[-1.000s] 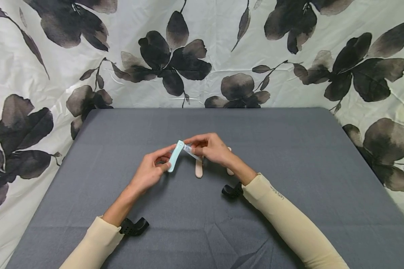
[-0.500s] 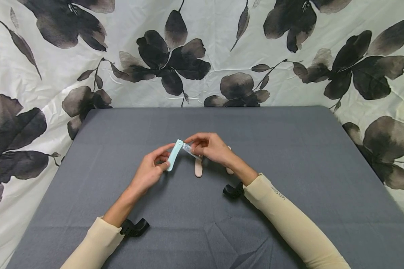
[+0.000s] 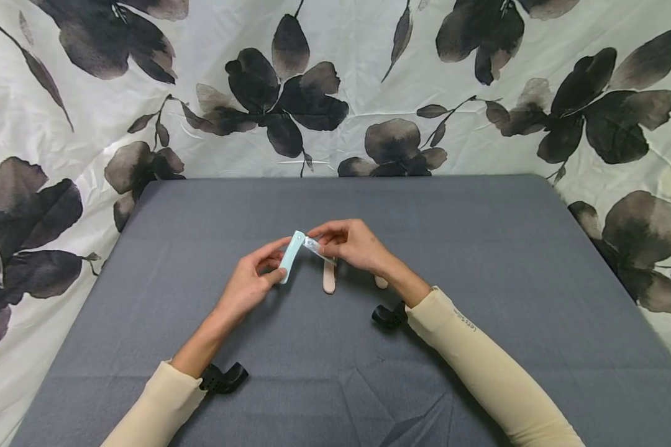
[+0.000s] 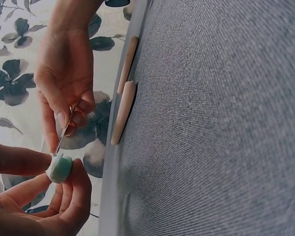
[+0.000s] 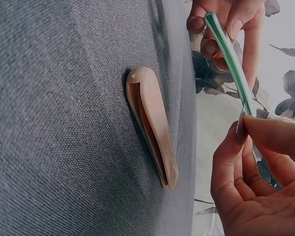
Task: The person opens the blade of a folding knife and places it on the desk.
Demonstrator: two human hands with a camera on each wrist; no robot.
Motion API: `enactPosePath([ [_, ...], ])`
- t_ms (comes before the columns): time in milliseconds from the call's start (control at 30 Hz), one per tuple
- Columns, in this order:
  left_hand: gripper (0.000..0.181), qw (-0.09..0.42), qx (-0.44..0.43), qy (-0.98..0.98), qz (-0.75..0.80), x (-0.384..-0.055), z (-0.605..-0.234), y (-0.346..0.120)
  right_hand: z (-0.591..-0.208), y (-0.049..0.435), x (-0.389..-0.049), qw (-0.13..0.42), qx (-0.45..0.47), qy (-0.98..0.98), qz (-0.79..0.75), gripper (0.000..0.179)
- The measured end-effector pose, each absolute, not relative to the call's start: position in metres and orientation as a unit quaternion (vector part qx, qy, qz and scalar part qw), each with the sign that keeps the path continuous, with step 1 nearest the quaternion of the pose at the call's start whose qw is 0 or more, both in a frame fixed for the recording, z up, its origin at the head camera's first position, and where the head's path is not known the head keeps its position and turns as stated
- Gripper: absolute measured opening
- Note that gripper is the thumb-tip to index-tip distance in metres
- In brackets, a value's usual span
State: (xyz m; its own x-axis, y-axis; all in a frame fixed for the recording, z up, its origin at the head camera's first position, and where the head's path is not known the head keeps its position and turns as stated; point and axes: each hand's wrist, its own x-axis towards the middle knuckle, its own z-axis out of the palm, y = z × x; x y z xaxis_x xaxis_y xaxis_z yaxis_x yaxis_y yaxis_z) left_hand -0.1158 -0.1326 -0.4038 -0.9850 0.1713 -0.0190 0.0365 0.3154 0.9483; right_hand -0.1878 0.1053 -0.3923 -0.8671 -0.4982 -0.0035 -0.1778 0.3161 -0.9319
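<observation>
A mint-green folding razor (image 3: 292,257) is held above the grey cloth, its handle angled away from its silvery blade (image 3: 320,249). My left hand (image 3: 248,282) grips the handle between thumb and fingers at its two ends. With thumb and fingertips my right hand (image 3: 355,247) pinches the blade near the hinge. In the right wrist view the green-and-white handle (image 5: 231,61) shows edge-on, and the blade's far part is hidden behind the right fingers. The left wrist view shows the rounded green end (image 4: 61,168) between the left thumb and fingers.
Below the right hand, a pink folded razor (image 3: 328,282) lies on the cloth, with a second pink one (image 3: 381,282) partly behind the right wrist. Grey cloth (image 3: 291,385) covers the table. A floral curtain (image 3: 369,56) hangs behind it.
</observation>
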Motion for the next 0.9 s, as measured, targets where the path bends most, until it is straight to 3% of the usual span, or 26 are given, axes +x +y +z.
enactPosePath([
  [900, 0.061, 0.102, 0.077, 0.817, 0.562, -0.118, -0.397, -0.144, -0.389, 0.114, -0.188, 0.187, -0.239, 0.791, -0.531, 0.031],
])
